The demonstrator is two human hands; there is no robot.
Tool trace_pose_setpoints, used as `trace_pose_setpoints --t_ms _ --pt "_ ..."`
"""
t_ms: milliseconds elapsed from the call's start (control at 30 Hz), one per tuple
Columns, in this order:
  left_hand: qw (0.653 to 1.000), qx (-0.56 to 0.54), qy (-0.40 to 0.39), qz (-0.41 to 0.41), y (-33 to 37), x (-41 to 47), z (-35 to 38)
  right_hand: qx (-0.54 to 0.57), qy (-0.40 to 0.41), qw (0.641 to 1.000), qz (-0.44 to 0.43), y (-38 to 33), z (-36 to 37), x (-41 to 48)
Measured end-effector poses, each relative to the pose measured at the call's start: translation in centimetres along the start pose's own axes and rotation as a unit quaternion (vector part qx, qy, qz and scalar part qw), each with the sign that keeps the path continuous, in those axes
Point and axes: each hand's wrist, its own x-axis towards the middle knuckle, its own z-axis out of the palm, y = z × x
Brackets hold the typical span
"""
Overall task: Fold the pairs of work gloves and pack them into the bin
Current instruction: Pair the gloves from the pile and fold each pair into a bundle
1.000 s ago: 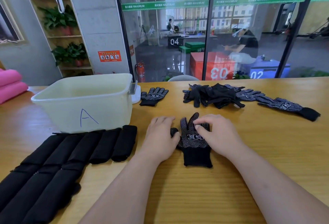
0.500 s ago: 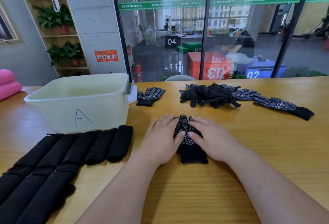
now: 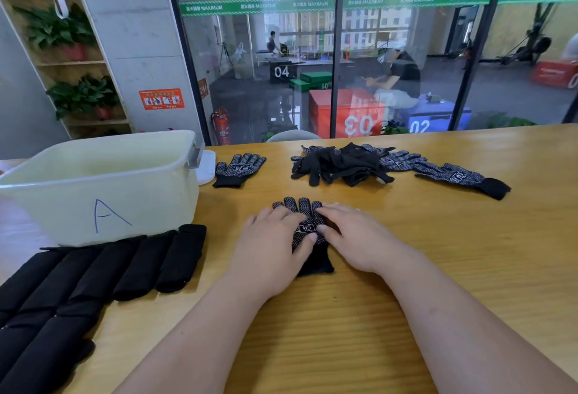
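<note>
Under my hands: dotted glove flat on the bench, fingertips pointing away from me, cuff toward me. Can't tell if a second one lies beneath.
Left hand: flat, fingers straight, pressing the glove's left half, thumb by the logo.
Right hand: flat, fingers straight, pressing the glove's right edge, thumb close to my left one.
Bin: well left of my left hand, upright, "A" on its near wall.
Folded gloves: black row on the near side of the bin, left of my left forearm.
Flat glove: beyond my left hand, near the bin's corner.
Loose pile: beyond my right hand.
Stretched glove: right of that pile.
</note>
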Motion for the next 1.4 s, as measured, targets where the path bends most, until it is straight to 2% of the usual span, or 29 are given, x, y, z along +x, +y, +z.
trace_pose_setpoints --t_ms 100,233,433,500,633,767,867,1067,1200,1267,1333,1400 --pt "0.998 0.014 -0.052 0.022 0.6 -0.2 0.8 0.006 0.008 1.000 0.010 0.4 0.2 0.2" --pt "0.997 0.006 -0.074 0.014 0.2 -0.1 1.3 -0.019 0.033 0.999 0.031 1.3 0.0 0.8" --pt "0.997 -0.034 -0.072 0.010 0.0 0.0 1.3 -0.140 0.138 0.971 0.135 3.6 -1.6 2.3" --pt "0.996 -0.044 -0.077 0.010 0.0 -0.1 1.3 -0.158 0.126 0.963 0.177 5.0 -2.0 2.7" --pt "0.995 -0.052 -0.083 0.008 -0.1 -0.1 1.3 -0.124 0.040 0.963 0.236 7.2 -2.0 3.5" --pt "0.995 -0.060 -0.086 0.000 -0.3 0.1 1.6 -0.145 0.055 0.967 0.200 6.5 -2.2 3.2" --pt "0.995 -0.061 -0.081 -0.001 -0.2 0.1 1.6 -0.182 0.037 0.968 0.167 5.1 -2.4 1.8" --pt "0.997 -0.064 -0.036 0.000 -0.1 -0.1 1.5 -0.243 0.047 0.962 0.115 -0.4 -1.3 -0.7" --pt "0.998 -0.066 0.012 -0.014 0.0 -0.3 1.4 -0.215 0.089 0.969 0.081 -1.9 -0.6 -1.8" --pt "0.996 -0.079 0.028 -0.027 0.0 -0.4 1.2 -0.160 0.133 0.976 0.062 -1.3 -0.7 -1.7" --pt "0.994 -0.099 0.038 -0.035 0.0 -0.4 0.9 -0.020 0.197 0.979 0.053 -0.4 -1.3 -1.6" --pt "0.990 -0.127 0.051 -0.028 -0.1 -0.4 0.6 0.142 0.256 0.955 0.043 0.1 -2.2 -1.8"
